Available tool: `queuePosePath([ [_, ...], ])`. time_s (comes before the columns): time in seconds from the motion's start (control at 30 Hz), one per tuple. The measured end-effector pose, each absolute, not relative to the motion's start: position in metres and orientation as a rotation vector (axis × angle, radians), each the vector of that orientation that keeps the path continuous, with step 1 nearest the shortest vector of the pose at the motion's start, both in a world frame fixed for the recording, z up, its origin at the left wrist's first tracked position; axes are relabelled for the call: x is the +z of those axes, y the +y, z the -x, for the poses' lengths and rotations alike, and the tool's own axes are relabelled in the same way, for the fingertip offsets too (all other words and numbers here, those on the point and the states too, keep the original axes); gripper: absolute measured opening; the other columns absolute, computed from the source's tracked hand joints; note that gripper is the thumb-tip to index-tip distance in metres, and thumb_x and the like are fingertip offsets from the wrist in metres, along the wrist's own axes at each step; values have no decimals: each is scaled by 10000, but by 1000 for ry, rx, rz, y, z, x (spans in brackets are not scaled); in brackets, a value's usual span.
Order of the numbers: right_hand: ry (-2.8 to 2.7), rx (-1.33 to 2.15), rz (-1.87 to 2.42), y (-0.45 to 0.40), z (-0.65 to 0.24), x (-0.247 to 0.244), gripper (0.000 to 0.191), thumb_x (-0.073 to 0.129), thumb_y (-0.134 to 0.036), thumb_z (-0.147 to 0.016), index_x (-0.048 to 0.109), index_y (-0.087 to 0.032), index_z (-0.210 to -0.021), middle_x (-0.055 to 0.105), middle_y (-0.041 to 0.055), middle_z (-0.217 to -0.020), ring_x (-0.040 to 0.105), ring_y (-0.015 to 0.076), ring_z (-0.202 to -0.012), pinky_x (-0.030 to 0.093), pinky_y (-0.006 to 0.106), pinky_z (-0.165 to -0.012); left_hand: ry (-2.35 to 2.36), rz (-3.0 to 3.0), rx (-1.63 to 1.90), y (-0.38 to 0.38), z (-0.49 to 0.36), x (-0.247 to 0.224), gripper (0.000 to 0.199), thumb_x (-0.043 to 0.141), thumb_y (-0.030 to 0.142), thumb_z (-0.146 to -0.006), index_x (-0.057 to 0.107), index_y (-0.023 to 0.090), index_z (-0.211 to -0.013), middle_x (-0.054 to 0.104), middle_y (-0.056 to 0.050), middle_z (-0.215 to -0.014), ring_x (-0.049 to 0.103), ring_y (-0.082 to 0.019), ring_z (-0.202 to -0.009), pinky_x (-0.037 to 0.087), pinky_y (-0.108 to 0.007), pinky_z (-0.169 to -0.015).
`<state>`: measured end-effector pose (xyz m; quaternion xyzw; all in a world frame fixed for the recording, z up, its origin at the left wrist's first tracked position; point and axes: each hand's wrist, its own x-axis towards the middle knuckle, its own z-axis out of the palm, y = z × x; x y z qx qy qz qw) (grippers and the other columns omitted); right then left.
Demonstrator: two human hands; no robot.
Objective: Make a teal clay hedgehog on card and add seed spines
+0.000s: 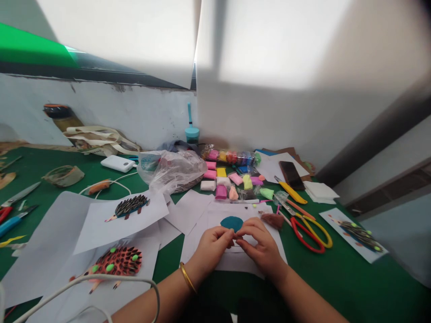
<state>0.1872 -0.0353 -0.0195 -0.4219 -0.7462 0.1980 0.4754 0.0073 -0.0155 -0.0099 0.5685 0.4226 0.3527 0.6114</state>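
Teal oval (231, 223) could dent if the left hand (213, 247) and right hand (264, 246), fingertips bunched by its near edge, pinching what I cannot tell, press too hard.

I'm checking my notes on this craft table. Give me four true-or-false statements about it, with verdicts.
1. A gold bracelet circles the wrist of the left hand. True.
2. A dark phone lies beyond and to the right of the right hand. True.
3. Both hands are at a red piece. False: they are at a blue piece.
4. The scissors lie left of both hands. False: the scissors lie to their right.
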Motion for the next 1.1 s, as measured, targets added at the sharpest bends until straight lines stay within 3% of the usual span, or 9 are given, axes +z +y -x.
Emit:
queuePosePath([
  [0.17, -1836, 496, 1033, -35, -187, -20, 78, 676, -270, -866, 668, -249, -941, 603, 46, -905, 566, 210, -908, 489, 352, -787, 984, -1315, 834, -16, -8, -10, 366, 687, 516, -762, 723, 152, -777, 668, -52, -777, 585, -189, -770, 451, -280, -725],
  [0.43, -1852, 524, 1031, -36, -186, -18, 24, 665, -252, -873, 673, -245, -895, 599, 39, -881, 565, 202, -889, 487, 348, -775, 1015, -1365, 824, -17, -8, -10, 361, 680, 514, -774, 722, 157, -742, 668, -43, -745, 587, -183, -740, 446, -278, -707],
  [0.9, -1794, 496, 1063, -36, -189, -20, 142, 651, -316, -878, 658, -245, -1000, 618, 68, -954, 571, 232, -948, 495, 387, -825, 1022, -1346, 866, -16, -7, -7, 316, 656, 476, -788, 716, 167, -758, 681, -44, -763, 602, -194, -769, 466, -282, -726],
  [1.1, -1786, 545, 1038, -36, -189, -15, 94, 556, -258, -917, 644, -230, -899, 607, 48, -871, 571, 209, -883, 483, 359, -786, 1066, -1511, 893, -18, -6, -5, 277, 620, 435, -828, 698, 179, -752, 666, -41, -767, 598, -187, -757, 454, -285, -718],
])
